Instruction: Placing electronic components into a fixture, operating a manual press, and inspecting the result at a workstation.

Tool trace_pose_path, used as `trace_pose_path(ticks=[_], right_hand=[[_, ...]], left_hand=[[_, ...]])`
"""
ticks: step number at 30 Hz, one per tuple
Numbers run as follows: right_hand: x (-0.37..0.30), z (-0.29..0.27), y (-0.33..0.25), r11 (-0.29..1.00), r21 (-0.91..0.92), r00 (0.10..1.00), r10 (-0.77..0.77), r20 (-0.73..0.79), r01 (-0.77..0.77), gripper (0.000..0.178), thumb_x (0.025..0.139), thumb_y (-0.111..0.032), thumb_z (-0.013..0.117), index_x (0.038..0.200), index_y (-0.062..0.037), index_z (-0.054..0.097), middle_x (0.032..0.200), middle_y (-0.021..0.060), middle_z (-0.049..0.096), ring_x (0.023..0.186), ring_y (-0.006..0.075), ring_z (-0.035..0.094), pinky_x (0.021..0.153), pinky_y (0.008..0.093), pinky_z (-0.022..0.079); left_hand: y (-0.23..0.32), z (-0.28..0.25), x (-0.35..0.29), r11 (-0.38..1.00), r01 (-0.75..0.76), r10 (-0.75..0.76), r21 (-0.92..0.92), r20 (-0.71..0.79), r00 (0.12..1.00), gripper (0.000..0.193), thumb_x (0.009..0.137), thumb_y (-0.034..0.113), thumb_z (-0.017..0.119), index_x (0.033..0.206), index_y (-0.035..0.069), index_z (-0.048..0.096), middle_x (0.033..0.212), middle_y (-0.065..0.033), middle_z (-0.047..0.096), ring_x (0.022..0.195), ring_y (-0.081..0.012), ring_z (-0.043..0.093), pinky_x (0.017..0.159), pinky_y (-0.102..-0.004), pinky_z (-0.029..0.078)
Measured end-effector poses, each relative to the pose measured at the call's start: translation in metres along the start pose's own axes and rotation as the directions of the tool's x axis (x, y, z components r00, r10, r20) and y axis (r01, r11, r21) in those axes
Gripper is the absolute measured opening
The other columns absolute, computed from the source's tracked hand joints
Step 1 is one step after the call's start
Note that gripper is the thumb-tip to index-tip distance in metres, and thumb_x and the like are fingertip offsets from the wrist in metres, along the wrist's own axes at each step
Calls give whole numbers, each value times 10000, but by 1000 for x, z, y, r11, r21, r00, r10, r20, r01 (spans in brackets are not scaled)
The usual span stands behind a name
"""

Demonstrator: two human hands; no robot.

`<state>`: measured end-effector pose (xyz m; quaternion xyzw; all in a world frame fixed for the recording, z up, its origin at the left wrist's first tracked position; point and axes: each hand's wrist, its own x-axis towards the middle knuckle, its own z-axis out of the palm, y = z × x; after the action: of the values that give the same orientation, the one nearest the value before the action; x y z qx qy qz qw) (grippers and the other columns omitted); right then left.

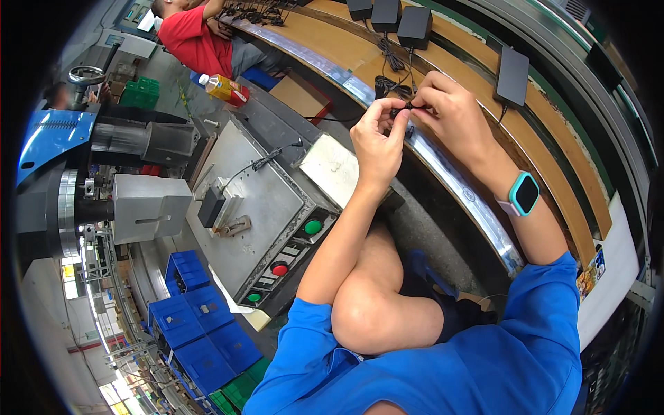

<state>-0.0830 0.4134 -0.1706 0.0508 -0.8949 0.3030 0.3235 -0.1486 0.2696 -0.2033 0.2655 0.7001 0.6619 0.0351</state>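
Note:
Over the near edge of the bench, my left hand (380, 143) and my right hand (458, 119) meet with fingertips pinched on a thin black cable (409, 106). Its exact end or plug is hidden by the fingers. Just beyond them lies a bundled coil of black cord (393, 88). A cord runs up from there to a black power adapter (415, 28). Another black power adapter (512, 76) lies to the right of my right hand, its cord trailing toward me. My right wrist wears a watch with a teal case (524, 194).
At left stands a machine with a metal block (151, 207) over a grey plate (256, 200); a small black adapter (211, 206) sits in its fixture. Green and red buttons (279, 268) face me. Blue bins (207, 339) stand lower left. A person in red (197, 41) sits at the far bench.

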Motion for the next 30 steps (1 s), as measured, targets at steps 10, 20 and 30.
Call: trace_pose_path(ticks=[10, 20, 30], right_hand=[[7, -9, -4, 979, 185, 989, 66, 132, -90, 148, 755, -19, 741, 874, 44, 680, 859, 137, 617, 744, 302, 645, 673, 376, 521], [6, -7, 8, 986, 158, 980, 22, 199, -54, 127, 790, 9, 726, 877, 70, 656, 870, 112, 613, 761, 216, 657, 681, 304, 543], [6, -2, 0, 965, 248, 994, 66, 88, -86, 138, 776, 23, 716, 889, 62, 648, 858, 112, 608, 740, 216, 638, 668, 313, 522]], left_hand=[[1, -6, 3, 999, -24, 23, -30, -49, 999, 113, 845, 16, 706, 945, -31, 681, 823, -63, 698, 681, -63, 602, 639, -222, 494], [-4, -6, 1, 985, -137, 143, 105, -49, 989, 90, 849, -1, 695, 933, -32, 689, 814, -48, 685, 681, -63, 574, 618, -226, 469], [-3, -3, 2, 996, -39, 31, -77, -103, 994, 93, 859, 7, 697, 943, -33, 695, 783, -24, 650, 667, -54, 548, 613, -214, 453]])
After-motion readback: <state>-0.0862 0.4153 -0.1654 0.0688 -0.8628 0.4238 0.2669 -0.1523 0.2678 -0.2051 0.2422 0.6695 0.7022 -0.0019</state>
